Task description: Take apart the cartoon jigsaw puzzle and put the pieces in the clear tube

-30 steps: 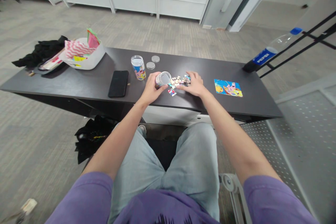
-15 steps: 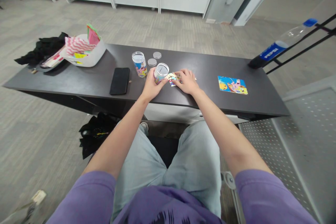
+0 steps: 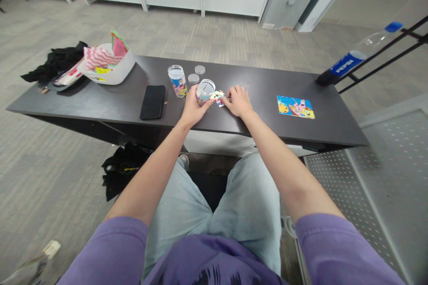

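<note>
My left hand (image 3: 194, 107) is wrapped round a clear jar (image 3: 205, 91) with a colourful label, which stands upright on the dark table (image 3: 261, 84). Small puzzle pieces (image 3: 219, 97) lie in a heap just right of the jar. Over the right side of the heap is my right hand (image 3: 238, 101), its fingers bent and pointing down at the pieces; whether it pinches any is too small to tell. A second labelled jar (image 3: 178, 82) stands upright to the left. Two round silver lids (image 3: 199, 70) lie flat behind the jars.
A black phone (image 3: 153, 102) lies left of the jars. Farther left are a white basket (image 3: 117, 73) with packets and a black cloth (image 3: 60, 60). To the right are a colourful picture card (image 3: 295, 107) and a leaning Pepsi bottle (image 3: 347, 63) beside a black metal frame.
My right hand has shifted slightly, its fingers drawn closer together, and fewer pieces show beside it. My left hand still holds the jar in the same place.
</note>
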Action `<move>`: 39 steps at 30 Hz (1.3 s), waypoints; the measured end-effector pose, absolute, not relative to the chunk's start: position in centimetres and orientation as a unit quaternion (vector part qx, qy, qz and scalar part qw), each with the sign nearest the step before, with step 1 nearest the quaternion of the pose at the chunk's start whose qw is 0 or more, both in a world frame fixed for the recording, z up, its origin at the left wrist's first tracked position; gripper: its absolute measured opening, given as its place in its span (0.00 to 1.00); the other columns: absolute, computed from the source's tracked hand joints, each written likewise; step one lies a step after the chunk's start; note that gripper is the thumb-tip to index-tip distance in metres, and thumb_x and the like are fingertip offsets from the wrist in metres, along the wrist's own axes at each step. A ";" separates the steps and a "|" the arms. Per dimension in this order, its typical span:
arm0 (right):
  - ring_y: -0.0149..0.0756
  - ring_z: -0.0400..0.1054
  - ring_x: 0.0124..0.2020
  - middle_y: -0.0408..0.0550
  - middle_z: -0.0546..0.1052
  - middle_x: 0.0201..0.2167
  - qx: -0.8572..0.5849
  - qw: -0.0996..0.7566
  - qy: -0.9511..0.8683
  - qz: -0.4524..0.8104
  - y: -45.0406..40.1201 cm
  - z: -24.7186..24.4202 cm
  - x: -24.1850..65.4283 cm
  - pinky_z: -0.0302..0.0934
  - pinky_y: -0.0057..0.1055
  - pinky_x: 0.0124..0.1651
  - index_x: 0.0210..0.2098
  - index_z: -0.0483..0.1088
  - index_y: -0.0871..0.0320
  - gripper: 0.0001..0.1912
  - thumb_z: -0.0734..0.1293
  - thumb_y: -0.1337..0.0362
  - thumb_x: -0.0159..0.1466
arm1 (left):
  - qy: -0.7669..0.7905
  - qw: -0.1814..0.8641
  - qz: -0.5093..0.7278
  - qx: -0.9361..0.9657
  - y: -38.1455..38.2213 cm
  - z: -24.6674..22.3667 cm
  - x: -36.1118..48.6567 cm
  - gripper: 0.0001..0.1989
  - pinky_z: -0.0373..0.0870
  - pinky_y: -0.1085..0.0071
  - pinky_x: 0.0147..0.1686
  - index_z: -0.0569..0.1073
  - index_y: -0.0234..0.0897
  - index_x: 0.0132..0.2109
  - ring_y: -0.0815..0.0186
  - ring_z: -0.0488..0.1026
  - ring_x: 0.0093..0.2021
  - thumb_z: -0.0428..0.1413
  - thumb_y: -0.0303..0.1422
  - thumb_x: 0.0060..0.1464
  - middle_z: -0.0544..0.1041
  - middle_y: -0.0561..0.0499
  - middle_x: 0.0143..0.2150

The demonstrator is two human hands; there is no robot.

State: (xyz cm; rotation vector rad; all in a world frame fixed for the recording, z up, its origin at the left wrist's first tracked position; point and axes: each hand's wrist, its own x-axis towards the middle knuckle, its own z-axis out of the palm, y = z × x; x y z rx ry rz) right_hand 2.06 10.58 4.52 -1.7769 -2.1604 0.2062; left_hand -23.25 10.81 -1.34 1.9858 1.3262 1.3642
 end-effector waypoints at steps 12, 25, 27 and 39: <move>0.68 0.85 0.62 0.67 0.91 0.60 -0.641 0.162 -0.746 0.074 9.6 5.2 1.3 0.76 0.55 0.62 0.56 0.87 0.52 0.14 0.70 0.54 0.87 | 0.479 0.202 0.490 0.700 10.7 -0.9 -23.1 0.34 0.78 0.38 0.80 0.75 0.44 0.76 0.41 0.82 0.73 0.79 0.44 0.72 0.83 0.36 0.71; 0.65 0.84 0.56 0.58 0.92 0.48 -0.660 0.232 -0.703 0.124 9.4 4.9 1.4 0.72 0.48 0.55 0.46 0.83 0.47 0.12 0.75 0.49 0.84 | 0.489 0.154 0.467 0.721 9.9 0.0 -23.2 0.31 0.77 0.32 0.80 0.81 0.41 0.75 0.39 0.80 0.75 0.73 0.54 0.79 0.82 0.36 0.75; 0.60 0.82 0.48 0.53 0.87 0.38 -0.658 0.282 -0.684 0.141 9.5 4.6 1.7 0.71 0.46 0.52 0.39 0.78 0.46 0.19 0.78 0.44 0.83 | 0.490 0.152 0.461 0.724 9.9 0.1 -23.1 0.31 0.76 0.31 0.81 0.81 0.41 0.75 0.39 0.80 0.75 0.73 0.54 0.79 0.82 0.36 0.74; 0.35 0.40 0.22 0.30 0.47 0.23 -0.451 0.752 -0.239 0.417 14.2 9.1 0.3 0.45 0.31 0.23 0.31 0.51 0.45 0.42 0.70 0.27 0.87 | 0.511 0.118 0.424 0.739 8.4 1.3 -22.6 0.30 0.75 0.35 0.81 0.80 0.44 0.77 0.38 0.78 0.74 0.76 0.38 0.73 0.81 0.38 0.74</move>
